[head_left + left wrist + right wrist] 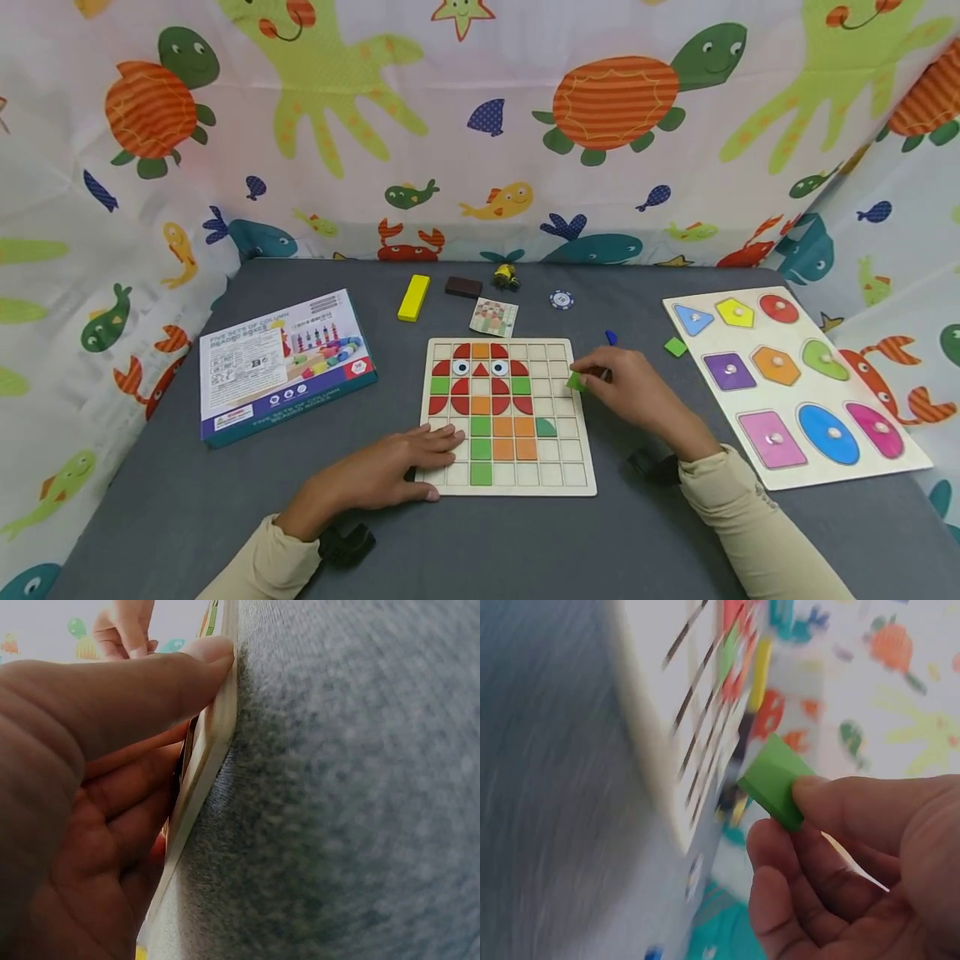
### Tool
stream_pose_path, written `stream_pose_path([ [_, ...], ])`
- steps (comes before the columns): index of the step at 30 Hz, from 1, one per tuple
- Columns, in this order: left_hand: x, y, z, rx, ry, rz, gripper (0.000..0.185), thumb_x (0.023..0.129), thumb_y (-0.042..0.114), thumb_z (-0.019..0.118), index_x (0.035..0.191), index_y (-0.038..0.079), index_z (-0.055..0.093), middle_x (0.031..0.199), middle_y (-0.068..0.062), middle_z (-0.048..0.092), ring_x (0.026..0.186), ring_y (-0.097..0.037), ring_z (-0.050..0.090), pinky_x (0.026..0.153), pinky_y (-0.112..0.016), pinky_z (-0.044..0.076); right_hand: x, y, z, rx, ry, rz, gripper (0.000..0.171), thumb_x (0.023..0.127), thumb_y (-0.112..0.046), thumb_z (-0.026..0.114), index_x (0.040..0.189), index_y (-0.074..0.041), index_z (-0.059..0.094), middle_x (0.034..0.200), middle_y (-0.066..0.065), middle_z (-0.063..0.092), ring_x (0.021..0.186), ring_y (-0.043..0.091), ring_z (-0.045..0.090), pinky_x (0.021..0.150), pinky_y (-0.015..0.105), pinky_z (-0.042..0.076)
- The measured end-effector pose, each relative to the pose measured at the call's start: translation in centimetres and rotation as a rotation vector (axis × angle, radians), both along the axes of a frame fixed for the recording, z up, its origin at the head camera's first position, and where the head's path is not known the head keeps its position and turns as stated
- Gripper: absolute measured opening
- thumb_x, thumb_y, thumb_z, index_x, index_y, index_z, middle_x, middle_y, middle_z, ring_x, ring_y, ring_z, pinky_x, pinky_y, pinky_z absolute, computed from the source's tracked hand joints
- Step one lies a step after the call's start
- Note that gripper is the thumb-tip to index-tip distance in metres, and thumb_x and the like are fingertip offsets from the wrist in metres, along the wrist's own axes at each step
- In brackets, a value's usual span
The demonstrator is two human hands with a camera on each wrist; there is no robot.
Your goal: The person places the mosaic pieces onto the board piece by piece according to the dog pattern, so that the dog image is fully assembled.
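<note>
A pale wooden grid board [555, 475] lies in the middle of the table, partly filled with red, orange and green tiles and two eye tiles [461, 367]. My right hand [637, 392] pinches a green square tile [776, 780] between thumb and fingers, just over the board's right edge. My left hand [386, 468] rests on the board's lower left corner; its fingers lie straight on the board and its thumb [172, 682] is at the near edge. The fingers cover some left cells. A darker green rounded tile [546, 427] sits right of the orange block.
Loose beside the board are a green tile [675, 347] and a blue piece [611, 337]. Behind it are a picture card [493, 317], a yellow block [413, 298], a dark brown block [463, 287] and a poker chip [561, 299]. A box [288, 367] stands left, a shape puzzle [720, 417] right.
</note>
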State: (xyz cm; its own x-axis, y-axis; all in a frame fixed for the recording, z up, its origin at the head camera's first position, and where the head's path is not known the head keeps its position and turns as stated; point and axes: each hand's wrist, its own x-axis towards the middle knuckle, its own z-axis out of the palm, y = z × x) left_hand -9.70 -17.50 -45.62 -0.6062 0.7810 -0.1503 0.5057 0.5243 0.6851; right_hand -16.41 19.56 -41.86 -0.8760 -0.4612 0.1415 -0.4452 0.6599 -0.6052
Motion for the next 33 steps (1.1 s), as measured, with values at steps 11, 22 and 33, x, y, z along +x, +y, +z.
stream_pose_path([
  [11, -0.1, 0.5, -0.4, -0.003, 0.017, -0.032, 0.057, 0.093, 0.028, 0.068, 0.144, 0.011, 0.048, 0.155, 0.004, 0.032, 0.144, -0.020, 0.022, 0.113, -0.046, 0.023, 2.7, -2.3, -0.5, 0.081, -0.219, 0.311, 0.017, 0.089, 0.003, 0.064, 0.097, -0.007, 0.075, 0.095, -0.002, 0.067, 0.083, 0.008, 0.058, 0.071, 0.028, 0.051],
  [22, -0.4, 0.1, -0.4, 0.015, 0.012, -0.028, 0.058, 0.091, 0.027, 0.070, 0.143, 0.011, 0.049, 0.154, 0.005, 0.032, 0.144, -0.016, 0.021, 0.114, -0.044, 0.023, 3.4, -3.3, -1.0, 0.152, -0.133, 0.288, 0.016, 0.087, -0.002, 0.070, 0.101, -0.007, 0.075, 0.096, -0.002, 0.063, 0.087, 0.012, 0.058, 0.076, 0.033, 0.051],
  [33, -0.2, -0.2, -0.3, 0.014, -0.011, -0.019, 0.058, 0.091, 0.027, 0.070, 0.143, 0.011, 0.049, 0.154, 0.005, 0.032, 0.144, -0.015, 0.020, 0.113, -0.044, 0.024, -1.0, 3.9, -1.3, 0.068, -0.056, 0.009, 0.023, 0.090, -0.004, 0.068, 0.113, 0.001, 0.070, 0.105, 0.011, 0.068, 0.095, 0.024, 0.062, 0.083, 0.045, 0.051],
])
